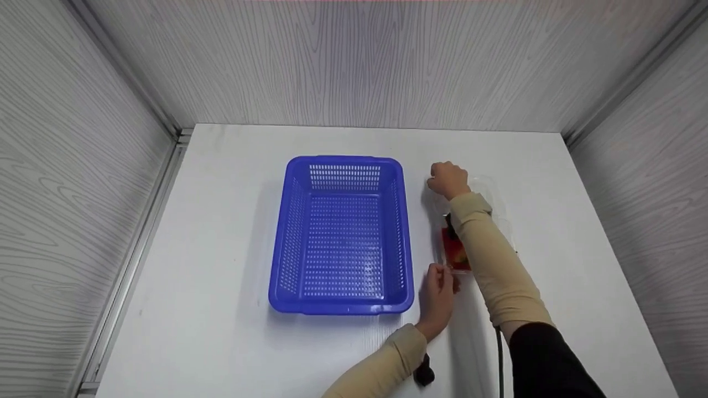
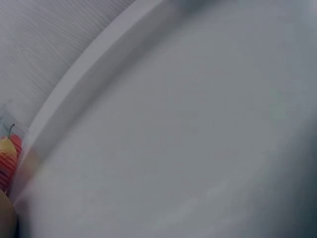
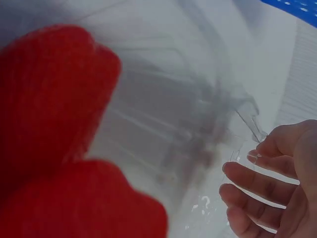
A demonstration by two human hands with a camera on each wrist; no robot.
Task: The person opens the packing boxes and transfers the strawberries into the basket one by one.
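Note:
A clear plastic box (image 1: 456, 271) stands right of the blue basket, with red and yellow-green contents partly under my right forearm. In the left wrist view a yellow-and-red pear-like fruit (image 2: 7, 153) with a stem shows through clear plastic. My left hand (image 1: 438, 296) holds the box's near left corner with its fingertips; its own wrist view hardly shows it. My right hand (image 1: 449, 179) is at the far end of the box. Its thumb and forefinger pinch a clear plastic edge (image 3: 253, 126) in the right wrist view, where large red shapes (image 3: 54, 104) loom close and blurred.
A blue perforated basket (image 1: 341, 308) sits to the left on the white table (image 1: 210, 249). A small black object (image 1: 424, 373) lies beside the left sleeve, and a dark cable (image 1: 500, 359) runs along the right forearm. Grey wood-grain walls (image 1: 354, 66) enclose the table.

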